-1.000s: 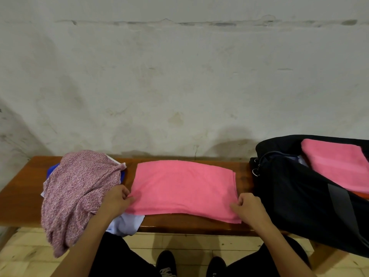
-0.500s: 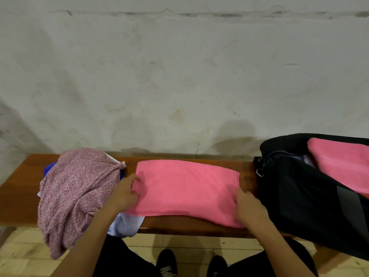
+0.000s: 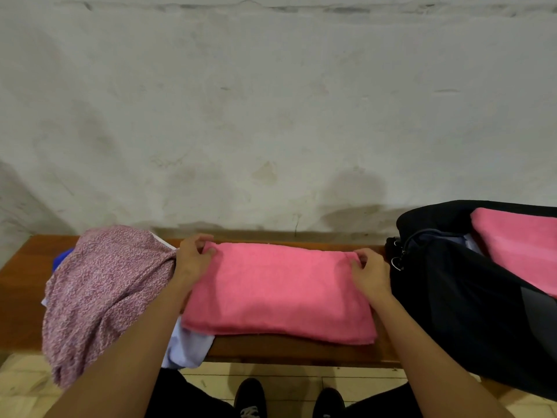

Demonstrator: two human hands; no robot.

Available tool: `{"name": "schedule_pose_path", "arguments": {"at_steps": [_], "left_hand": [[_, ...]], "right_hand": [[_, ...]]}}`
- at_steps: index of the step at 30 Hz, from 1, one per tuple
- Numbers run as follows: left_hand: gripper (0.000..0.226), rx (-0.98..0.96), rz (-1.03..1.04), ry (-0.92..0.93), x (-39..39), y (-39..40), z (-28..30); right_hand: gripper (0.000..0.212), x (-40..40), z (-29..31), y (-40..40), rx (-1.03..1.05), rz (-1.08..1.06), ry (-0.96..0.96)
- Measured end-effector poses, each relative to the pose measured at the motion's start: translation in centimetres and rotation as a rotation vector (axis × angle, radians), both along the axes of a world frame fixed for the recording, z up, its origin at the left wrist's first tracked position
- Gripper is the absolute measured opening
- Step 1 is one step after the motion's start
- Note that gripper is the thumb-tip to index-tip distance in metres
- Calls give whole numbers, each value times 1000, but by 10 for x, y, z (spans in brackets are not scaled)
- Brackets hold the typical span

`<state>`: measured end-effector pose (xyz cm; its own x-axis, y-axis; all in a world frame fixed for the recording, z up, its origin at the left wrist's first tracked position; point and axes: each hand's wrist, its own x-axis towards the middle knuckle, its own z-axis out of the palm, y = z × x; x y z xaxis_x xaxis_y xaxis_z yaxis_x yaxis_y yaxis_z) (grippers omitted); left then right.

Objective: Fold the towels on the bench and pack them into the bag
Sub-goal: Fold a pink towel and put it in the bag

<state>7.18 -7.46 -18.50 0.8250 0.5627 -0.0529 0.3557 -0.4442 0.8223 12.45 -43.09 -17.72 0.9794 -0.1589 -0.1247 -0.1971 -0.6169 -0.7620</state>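
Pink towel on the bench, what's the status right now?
Left hand and right hand pinch far corners of pink towel. Towel folded, flat on bench. Black bag open alongside.

Cloth on polished wood, under rough plaster

The pink towel (image 3: 277, 291) is matt, nappy terry; a second pink towel (image 3: 518, 245) in the bag looks alike. The bag (image 3: 458, 303) is black matt fabric with small shiny metal rings. The bench (image 3: 21, 297) is smooth brown wood with slight sheen. The speckled mauve cloth (image 3: 99, 291) is thin and matt; the wall (image 3: 271, 101) is rough, stained plaster.
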Motion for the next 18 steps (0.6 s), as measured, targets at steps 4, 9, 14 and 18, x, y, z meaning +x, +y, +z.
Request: {"name": "schedule_pose_path", "arguments": {"at_steps": [4, 9, 14, 18], "left_hand": [[27, -47, 1, -82, -3, -2, -1], [16, -47, 69, -22, 1, 11, -6], [20, -183, 88, 1, 8, 17, -8], [23, -366, 132, 33, 8, 18, -11]], "right_hand": [[12, 3, 0, 0, 104, -16, -91], [17, 6, -7, -5, 164, -37, -32], [31, 3, -4, -8, 199, -116, 3], [30, 2, -4, -12, 204, -101, 35]]}}
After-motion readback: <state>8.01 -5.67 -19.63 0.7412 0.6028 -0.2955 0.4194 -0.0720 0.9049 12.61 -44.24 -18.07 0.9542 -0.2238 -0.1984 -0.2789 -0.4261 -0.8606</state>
